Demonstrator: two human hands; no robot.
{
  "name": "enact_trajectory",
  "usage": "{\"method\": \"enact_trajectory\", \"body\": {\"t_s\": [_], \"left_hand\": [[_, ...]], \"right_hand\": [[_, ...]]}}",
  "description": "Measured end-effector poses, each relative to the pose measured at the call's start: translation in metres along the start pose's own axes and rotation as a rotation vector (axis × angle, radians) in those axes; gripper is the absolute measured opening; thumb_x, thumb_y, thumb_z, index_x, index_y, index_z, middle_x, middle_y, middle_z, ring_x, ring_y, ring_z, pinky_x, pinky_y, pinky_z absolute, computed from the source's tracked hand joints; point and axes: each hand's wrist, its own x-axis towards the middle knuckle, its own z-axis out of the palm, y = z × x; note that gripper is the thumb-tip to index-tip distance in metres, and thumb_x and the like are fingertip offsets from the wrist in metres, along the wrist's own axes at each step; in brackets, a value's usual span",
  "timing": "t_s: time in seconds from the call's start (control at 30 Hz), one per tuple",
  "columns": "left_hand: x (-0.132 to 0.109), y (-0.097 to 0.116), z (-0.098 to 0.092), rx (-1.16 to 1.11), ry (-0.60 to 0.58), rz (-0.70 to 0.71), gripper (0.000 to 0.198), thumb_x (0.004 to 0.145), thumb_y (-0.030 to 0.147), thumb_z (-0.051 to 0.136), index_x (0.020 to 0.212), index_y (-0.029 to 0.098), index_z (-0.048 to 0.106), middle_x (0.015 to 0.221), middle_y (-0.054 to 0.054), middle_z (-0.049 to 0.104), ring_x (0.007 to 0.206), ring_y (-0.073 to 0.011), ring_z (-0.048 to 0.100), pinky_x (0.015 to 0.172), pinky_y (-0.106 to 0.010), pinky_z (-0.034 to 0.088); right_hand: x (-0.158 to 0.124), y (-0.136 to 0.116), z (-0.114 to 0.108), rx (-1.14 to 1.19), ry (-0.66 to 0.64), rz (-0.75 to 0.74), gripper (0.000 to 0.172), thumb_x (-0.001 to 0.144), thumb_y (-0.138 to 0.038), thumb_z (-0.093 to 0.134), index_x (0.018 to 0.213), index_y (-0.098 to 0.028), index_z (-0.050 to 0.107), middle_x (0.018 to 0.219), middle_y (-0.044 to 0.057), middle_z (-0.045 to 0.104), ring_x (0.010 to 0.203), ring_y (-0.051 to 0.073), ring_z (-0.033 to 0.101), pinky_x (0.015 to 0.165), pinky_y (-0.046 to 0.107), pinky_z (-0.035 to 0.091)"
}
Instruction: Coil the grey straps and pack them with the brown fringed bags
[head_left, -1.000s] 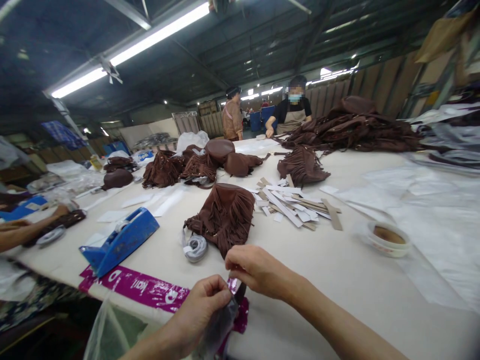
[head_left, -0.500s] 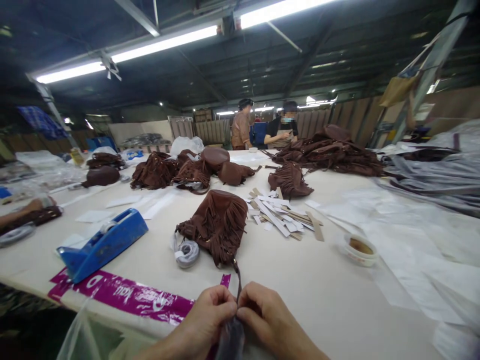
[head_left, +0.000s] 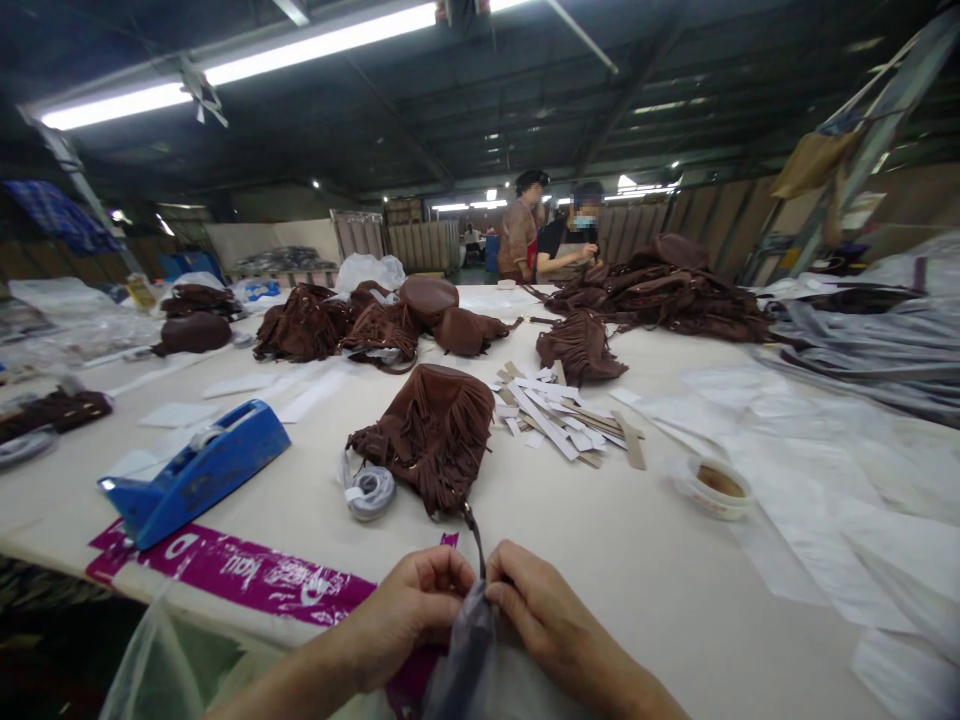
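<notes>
In the head view, your own fingers hide the spot where the dark strap [head_left: 478, 545] meets the filmy wrap [head_left: 466, 655], so you cannot tell exactly how the two join. Your left hand [head_left: 427, 600] and right hand [head_left: 532, 605] are drawn close together, thumbs against fingers, each pinching the top end of that wrap. Its lower end runs out of the bottom edge, as do both your forearms. The strap leads up to the brown fringed bag [head_left: 435, 430], which lies on the table just ahead of your hands; the fringe covers much of its front. A grey wrapped coil [head_left: 369, 492] sits just beside it. The lettering on the purple strip [head_left: 247, 575] is patchy, and your left arm crosses part of it. At the left edge, another brown piece [head_left: 56, 412] is cut off.

The pale tabletop [head_left: 637, 590] carries a blue tape dispenser [head_left: 199, 470], scattered card strips [head_left: 574, 415], a tape roll [head_left: 720, 488] and sheer white sheets [head_left: 840, 470]. Beyond lie more brown bags [head_left: 390, 325] and a big brown heap [head_left: 667, 295]. Two people [head_left: 517, 240] are behind the table, under a dark roof with tube lights [head_left: 322, 45].
</notes>
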Motion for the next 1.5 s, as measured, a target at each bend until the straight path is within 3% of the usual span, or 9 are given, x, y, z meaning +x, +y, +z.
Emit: {"method": "enact_trajectory", "body": {"t_s": [0.1, 0.3, 0.4, 0.53, 0.7, 0.87, 1.1, 1.27, 1.5], "left_hand": [[0.004, 0.003, 0.001, 0.102, -0.026, 0.017, 0.029, 0.057, 0.02, 0.076, 0.077, 0.013, 0.056, 0.059, 0.003, 0.056, 0.048, -0.0072, 0.046, 0.048, -0.017, 0.033], [0.011, 0.009, 0.0, 0.353, -0.098, 0.033, 0.017, 0.065, 0.023, 0.064, 0.075, 0.015, 0.055, 0.058, 0.003, 0.053, 0.051, -0.0106, 0.045, 0.049, -0.021, 0.039], [0.011, 0.012, -0.002, 0.571, -0.119, 0.145, 0.007, 0.073, 0.023, 0.053, 0.076, 0.018, 0.05, 0.063, 0.003, 0.05, 0.056, -0.0124, 0.046, 0.051, -0.021, 0.039], [0.016, 0.015, -0.004, 0.848, -0.016, 0.329, 0.009, 0.083, 0.024, 0.046, 0.075, 0.019, 0.046, 0.071, 0.001, 0.048, 0.064, -0.013, 0.049, 0.056, -0.021, 0.041], [0.033, 0.01, -0.012, 0.548, 0.086, 0.081, 0.009, 0.082, 0.026, 0.037, 0.087, 0.02, 0.042, 0.06, 0.005, 0.052, 0.037, -0.0106, 0.047, 0.034, -0.018, 0.032], [0.041, 0.011, -0.02, 0.461, 0.145, 0.096, 0.014, 0.077, 0.028, 0.044, 0.087, 0.019, 0.045, 0.055, 0.004, 0.058, 0.031, -0.0069, 0.043, 0.031, -0.013, 0.028], [0.022, 0.011, -0.014, 0.544, 0.107, -0.027, 0.023, 0.08, 0.041, 0.052, 0.08, 0.019, 0.045, 0.062, 0.002, 0.058, 0.037, -0.0102, 0.052, 0.027, -0.014, 0.032], [0.008, 0.019, -0.005, 0.662, 0.131, 0.019, 0.013, 0.077, 0.028, 0.056, 0.079, 0.016, 0.05, 0.054, 0.002, 0.056, 0.039, -0.0095, 0.051, 0.03, -0.012, 0.026], [0.002, 0.015, 0.003, 0.39, 0.095, -0.133, 0.019, 0.069, 0.032, 0.059, 0.077, 0.015, 0.054, 0.055, 0.002, 0.054, 0.036, -0.0067, 0.042, 0.03, -0.015, 0.019]], "right_hand": [[0.002, 0.002, -0.003, -0.011, -0.004, -0.003, 0.012, 0.09, -0.021, 0.042, 0.078, -0.019, 0.046, 0.08, 0.002, 0.054, 0.074, 0.015, 0.047, 0.068, 0.025, 0.035], [0.007, 0.004, -0.006, -0.001, -0.04, 0.0, 0.013, 0.089, -0.022, 0.042, 0.077, -0.019, 0.045, 0.077, 0.001, 0.053, 0.072, 0.015, 0.046, 0.066, 0.025, 0.036], [0.01, 0.007, -0.007, 0.011, -0.053, 0.009, 0.013, 0.089, -0.023, 0.042, 0.077, -0.02, 0.044, 0.077, 0.001, 0.053, 0.072, 0.015, 0.046, 0.066, 0.025, 0.036], [0.017, 0.009, -0.009, 0.003, -0.061, 0.009, 0.013, 0.09, -0.023, 0.041, 0.078, -0.02, 0.044, 0.076, 0.0, 0.052, 0.071, 0.015, 0.046, 0.066, 0.026, 0.036], [0.027, 0.011, -0.01, -0.026, -0.042, 0.008, 0.012, 0.09, -0.021, 0.042, 0.078, -0.019, 0.045, 0.075, 0.0, 0.052, 0.07, 0.014, 0.046, 0.065, 0.026, 0.035], [0.043, 0.018, -0.012, -0.073, -0.004, 0.023, 0.011, 0.088, -0.017, 0.042, 0.077, -0.019, 0.045, 0.07, -0.001, 0.05, 0.067, 0.014, 0.045, 0.064, 0.026, 0.034], [0.068, 0.017, -0.015, -0.164, 0.058, 0.003, 0.011, 0.087, -0.015, 0.043, 0.077, -0.019, 0.046, 0.073, 0.0, 0.052, 0.069, 0.014, 0.047, 0.066, 0.027, 0.035], [0.078, 0.01, -0.007, -0.164, 0.112, -0.009, 0.011, 0.087, -0.016, 0.042, 0.076, -0.019, 0.045, 0.074, 0.001, 0.053, 0.07, 0.015, 0.047, 0.066, 0.027, 0.034], [0.084, 0.007, -0.004, -0.147, 0.136, 0.045, 0.012, 0.087, -0.017, 0.041, 0.075, -0.019, 0.043, 0.072, 0.002, 0.053, 0.07, 0.015, 0.048, 0.067, 0.027, 0.034]]}}
